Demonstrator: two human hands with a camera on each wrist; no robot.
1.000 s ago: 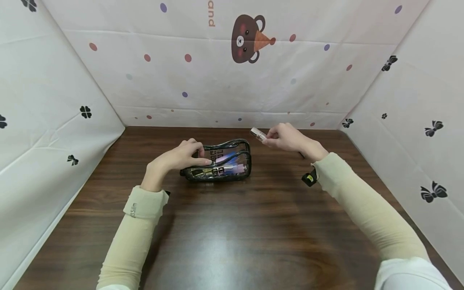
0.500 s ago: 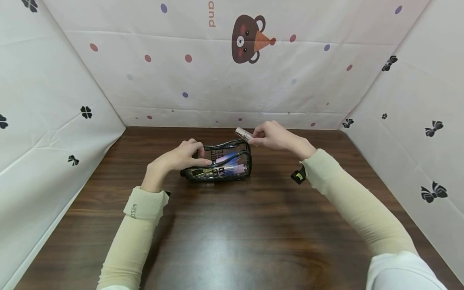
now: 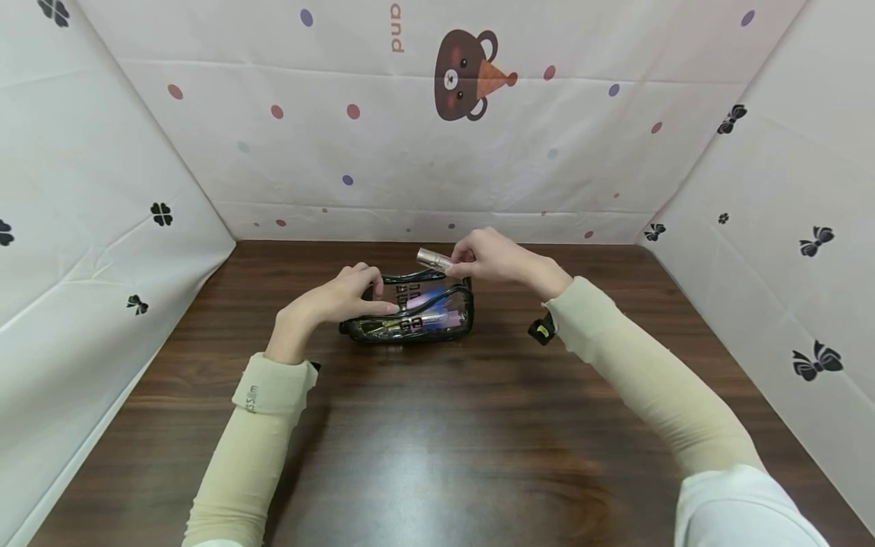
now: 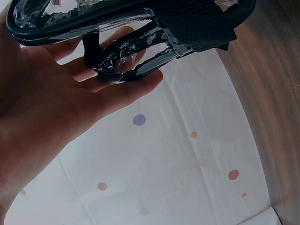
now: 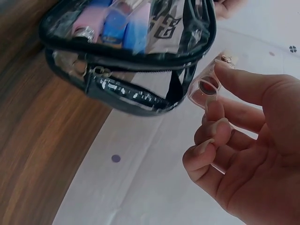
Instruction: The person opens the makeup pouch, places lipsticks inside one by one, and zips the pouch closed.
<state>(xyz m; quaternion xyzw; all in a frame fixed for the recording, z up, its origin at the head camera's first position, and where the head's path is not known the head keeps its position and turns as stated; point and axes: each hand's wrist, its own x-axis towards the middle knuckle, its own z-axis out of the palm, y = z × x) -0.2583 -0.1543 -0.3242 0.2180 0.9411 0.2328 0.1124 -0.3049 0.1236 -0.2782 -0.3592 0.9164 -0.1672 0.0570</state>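
A clear pouch (image 3: 447,323) with black trim lies on the table, its zipped top open. Pink and blue items (image 5: 136,33) show through its clear wall in the right wrist view. My left hand (image 3: 335,298) grips the pouch's left end, thumb on the front edge; in the left wrist view its fingers (image 4: 126,93) reach behind the black trim. Between thumb and fingertips, my right hand (image 3: 499,258) pinches a small clear tube (image 3: 433,260) with dark red inside, like a lipstick. The tube is tilted over the pouch's back edge, its silvery end pointing left.
The dark wooden table (image 3: 410,441) stretches in front of the pouch. A white backdrop (image 3: 383,144) with coloured dots and a bear stands close behind it. White side walls (image 3: 752,266) with black bows and clovers close in both sides.
My right hand has carried the tube leftward, from right of the pouch to over its back edge, tipping it flatter. The left hand and the pouch have stayed in place.
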